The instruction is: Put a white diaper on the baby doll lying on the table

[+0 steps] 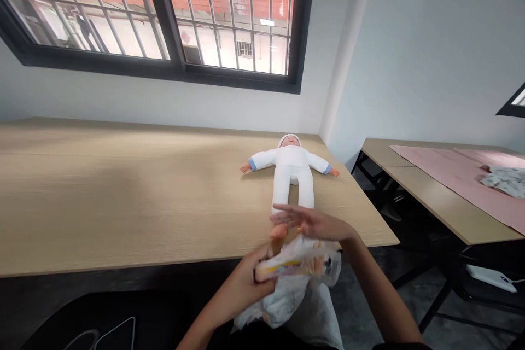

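Observation:
My left hand (254, 279) is closed around a crinkled, partly see-through plastic bag (301, 262) with coloured print, held low in front of the table edge. White, softly crumpled material (283, 298) with faint print hangs under it above my lap; its exact kind is unclear. My right hand (311, 222) hovers just above the bag, fingers stretched out, palm down, slightly blurred. Behind it a baby doll (292, 167) in a white suit with blue cuffs lies on its back, arms spread. Its feet point at me and are partly hidden by my right hand.
The wooden table (123, 197) runs left along the wall under a barred window (172, 22). At right, a second table (426, 191) bears a pink cloth (463, 169) and a crumpled patterned cloth (506, 180). A white device (490, 278) lies on a black chair seat below.

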Tool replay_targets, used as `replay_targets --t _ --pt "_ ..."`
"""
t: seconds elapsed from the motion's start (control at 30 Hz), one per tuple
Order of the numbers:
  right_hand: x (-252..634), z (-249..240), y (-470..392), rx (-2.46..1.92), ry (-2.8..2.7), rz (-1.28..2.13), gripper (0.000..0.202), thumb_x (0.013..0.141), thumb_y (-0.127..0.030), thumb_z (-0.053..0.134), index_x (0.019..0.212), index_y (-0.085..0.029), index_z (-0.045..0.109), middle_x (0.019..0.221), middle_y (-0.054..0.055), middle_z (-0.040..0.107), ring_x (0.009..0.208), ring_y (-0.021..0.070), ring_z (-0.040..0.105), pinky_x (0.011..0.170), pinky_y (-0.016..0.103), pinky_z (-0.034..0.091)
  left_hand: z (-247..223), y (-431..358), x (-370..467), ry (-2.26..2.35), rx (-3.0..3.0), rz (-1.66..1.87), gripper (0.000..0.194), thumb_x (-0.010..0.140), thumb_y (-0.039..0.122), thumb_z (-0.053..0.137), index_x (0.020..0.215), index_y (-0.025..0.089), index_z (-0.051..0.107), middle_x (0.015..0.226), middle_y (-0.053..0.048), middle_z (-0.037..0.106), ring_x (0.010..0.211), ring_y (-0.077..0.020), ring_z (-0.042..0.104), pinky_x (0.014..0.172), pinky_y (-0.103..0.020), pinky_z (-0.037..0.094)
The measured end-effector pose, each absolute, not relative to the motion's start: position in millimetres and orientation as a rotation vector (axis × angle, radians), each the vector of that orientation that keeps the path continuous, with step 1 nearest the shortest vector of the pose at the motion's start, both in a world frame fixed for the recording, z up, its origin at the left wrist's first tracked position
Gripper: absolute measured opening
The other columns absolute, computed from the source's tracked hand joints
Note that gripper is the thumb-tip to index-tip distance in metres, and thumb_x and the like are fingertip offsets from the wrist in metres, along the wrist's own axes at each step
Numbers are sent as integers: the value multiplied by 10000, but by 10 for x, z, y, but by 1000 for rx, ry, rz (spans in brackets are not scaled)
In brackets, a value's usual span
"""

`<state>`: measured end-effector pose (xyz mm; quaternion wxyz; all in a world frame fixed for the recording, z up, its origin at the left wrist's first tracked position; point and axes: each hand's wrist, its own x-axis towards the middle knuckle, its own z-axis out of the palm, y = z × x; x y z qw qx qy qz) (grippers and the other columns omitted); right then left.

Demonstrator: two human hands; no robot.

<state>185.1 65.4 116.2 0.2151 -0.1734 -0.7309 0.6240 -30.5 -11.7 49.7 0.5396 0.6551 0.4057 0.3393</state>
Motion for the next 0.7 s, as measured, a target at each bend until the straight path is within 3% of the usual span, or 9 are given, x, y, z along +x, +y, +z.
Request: replay_targets --t 0.1,0.17,0.23,0.3,0.43,0.53,0.6,0.7 --pt "1997 1170 448 -854 -2243 1355 659 806 -493 653 1371 -219 451 1281 94 574 1119 247 558 934 363 447 708 27 -333 951 1464 987 243 696 249 690 781 173 475 711 51 432 628 -77 409 557 -171 336" --pt "2062 1135 384 -953 -2185 1244 443 851 -481 597 1175 -180 609 1043 60 670 910 215 613 804 320 481 805 104 -323 940 1419 1065 288 688 279 730 782 171 481 719 48 476 645 -77 454 568 -165 363" --pt "2109 1064 377 -989 -2084 1264 384 874 -486 560 1013 -143 661 897 48 678 793 189 605 708 286 476 854 164 -290 940 1337 1119 327 679 300 759 814 176 487 751 32 554 676 -91 523 588 -171 407" --pt "2146 984 400 -1003 -1988 1317 392 865 -491 572 974 -124 659 880 53 674 767 182 598 670 272 470 861 208 -248 951 1231 1159 381 670 315 776 869 192 475 789 11 629 689 -115 586 589 -189 448" --pt "2184 939 413 -967 -1911 1346 439 822 -492 628 1074 -131 636 939 62 670 815 193 604 687 281 479 846 252 -180 959 1153 1225 449 673 326 782 941 223 436 840 -8 691 689 -149 647 588 -230 503" --pt "2150 1022 351 -1003 -2003 1252 476 764 -479 697 1119 -167 633 963 44 665 815 186 597 679 264 464 865 236 -131 928 1291 1179 425 688 293 774 970 221 464 996 -42 693 868 -177 663 722 -262 531" --pt "2099 1082 292 -1035 -2115 1170 404 752 -466 712 1036 -182 665 900 20 666 774 173 590 653 246 442 870 215 -85 881 1420 1110 400 708 266 761 998 220 490 1048 -45 678 974 -180 640 825 -270 511" --pt "2038 1106 209 -1092 -2193 1064 254 828 -418 642 937 -192 674 820 -2 665 719 158 586 642 241 420 816 220 -29 827 1522 1073 392 715 254 756 1022 227 514 1039 -29 650 984 -173 622 831 -256 495"
